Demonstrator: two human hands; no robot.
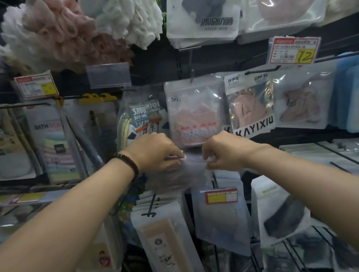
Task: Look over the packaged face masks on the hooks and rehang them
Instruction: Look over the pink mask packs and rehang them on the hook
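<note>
My left hand [156, 153] and my right hand [223, 153] both pinch the top edge of a blurred, greyish mask packet [178, 177] held in front of the display rack. Right behind the hands hangs a clear packet with a pink mask [194, 111] on a hook [192, 76]. To its right hang a KAYIXIU mask packet [250, 105] and a clear packet with a brownish mask [302, 104]. Below my hands hang more mask packets, one pale blue [222, 222] and one with a black mask [281, 211]. More packets [204, 10] hang on the top row.
Bath puffs [61, 30] hang at the upper left, with bath towel packs [51, 141] below them. Price tags [293, 51] stick out from the hook ends. Black wire hooks [351, 158] project toward me at the right. A beige packet [167, 249] hangs low in the middle.
</note>
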